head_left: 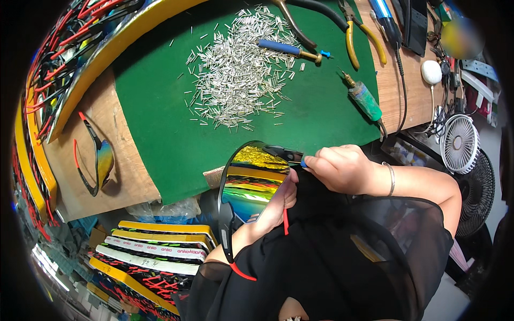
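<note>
My left hand (276,208) is closed around a pair of wraparound sunglasses (251,190) with a mirrored lens, a black frame and red temple tips. They are held just off the near edge of a green mat (160,155). My right hand (337,168) is pinched at the far-right hinge end of the frame, with a small blue bit (303,162) showing at the fingertips; I cannot make out what it belongs to. Ahead of both hands, a pile of short silver metal pins (235,75) lies on the mat. A blue-handled tool (281,47) rests on the pile.
On the mat's right are yellow-handled pliers (350,45) and a green-handled tool (365,100). A corded blue tool (385,21) lies on the wood. Another pair of sunglasses (104,160) sits at left. Racks of sunglasses (144,235) stand at left; a white fan (459,142) is at right.
</note>
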`<state>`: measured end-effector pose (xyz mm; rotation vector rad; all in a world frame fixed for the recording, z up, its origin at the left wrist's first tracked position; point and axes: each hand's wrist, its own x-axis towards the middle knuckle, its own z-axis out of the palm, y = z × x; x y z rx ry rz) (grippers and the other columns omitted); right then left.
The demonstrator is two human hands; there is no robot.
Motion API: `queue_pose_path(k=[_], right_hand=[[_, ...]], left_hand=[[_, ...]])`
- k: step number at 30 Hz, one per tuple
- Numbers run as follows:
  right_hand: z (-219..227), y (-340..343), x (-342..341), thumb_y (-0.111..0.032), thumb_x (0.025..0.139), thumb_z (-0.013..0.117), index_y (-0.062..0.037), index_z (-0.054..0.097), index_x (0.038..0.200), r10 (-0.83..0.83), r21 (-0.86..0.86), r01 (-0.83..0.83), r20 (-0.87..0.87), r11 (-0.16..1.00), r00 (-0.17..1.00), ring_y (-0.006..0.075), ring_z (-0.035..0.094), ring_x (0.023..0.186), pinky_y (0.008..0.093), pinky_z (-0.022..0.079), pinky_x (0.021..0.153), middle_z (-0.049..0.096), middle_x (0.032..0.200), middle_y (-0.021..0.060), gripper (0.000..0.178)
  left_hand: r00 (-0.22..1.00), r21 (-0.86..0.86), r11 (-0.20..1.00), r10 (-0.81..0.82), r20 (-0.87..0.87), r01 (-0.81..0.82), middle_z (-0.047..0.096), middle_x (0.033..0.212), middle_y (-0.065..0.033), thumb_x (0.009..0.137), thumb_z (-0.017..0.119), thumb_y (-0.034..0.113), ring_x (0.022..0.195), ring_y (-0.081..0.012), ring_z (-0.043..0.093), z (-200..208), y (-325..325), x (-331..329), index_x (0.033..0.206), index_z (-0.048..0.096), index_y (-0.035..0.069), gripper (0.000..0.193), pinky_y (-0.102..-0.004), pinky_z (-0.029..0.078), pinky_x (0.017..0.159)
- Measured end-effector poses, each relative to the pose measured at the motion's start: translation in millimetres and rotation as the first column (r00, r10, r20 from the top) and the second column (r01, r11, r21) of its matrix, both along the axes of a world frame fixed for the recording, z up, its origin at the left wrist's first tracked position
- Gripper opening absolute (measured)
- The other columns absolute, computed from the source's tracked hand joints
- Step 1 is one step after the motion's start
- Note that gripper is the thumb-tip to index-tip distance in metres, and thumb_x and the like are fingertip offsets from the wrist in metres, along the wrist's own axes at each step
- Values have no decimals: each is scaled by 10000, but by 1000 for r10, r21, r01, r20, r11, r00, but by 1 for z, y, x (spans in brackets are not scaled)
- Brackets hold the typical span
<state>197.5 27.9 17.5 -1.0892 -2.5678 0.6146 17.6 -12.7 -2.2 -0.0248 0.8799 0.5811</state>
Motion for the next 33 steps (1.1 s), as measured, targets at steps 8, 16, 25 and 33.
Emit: queue_pose_path(k=[8,16,25,33], right_hand=[[11,-2,-8,-123,737,652,-38,581,888,-155,-282,145,-11,948,988,204,537,503,288,448,443,487,620,46,187],[26,9,-18,-120,753,670,13,596,794,-579,-855,383,123,350,806,82,500,552,239,415,512,582,620,85,158],[42,3,7,-157,835,545,-16,506,984,-170,-642,136,10,755,985,344,586,776,382,469,672,600,828,176,208],[50,24,-1,-81,812,596,-23,405,1095,-451,-853,34,-241,521,859,65,455,873,221,398,757,462,956,23,346]], left_hand=[[998,-131,991,36,57,-28,286,511,52,953,374,284,404,-41,213,-8,-4,-3,759,449,68,300,-200,181,384],[998,7,1000,-28,-48,29,270,516,56,949,377,277,418,-40,213,3,1,-1,749,442,76,291,-194,192,399],[999,26,999,30,33,-31,405,593,22,943,397,208,439,-33,305,17,1,-10,923,491,27,205,-166,254,391],[991,284,952,-89,-101,114,533,696,-22,934,419,192,478,-20,373,31,8,-10,985,520,-2,225,-155,304,420]])
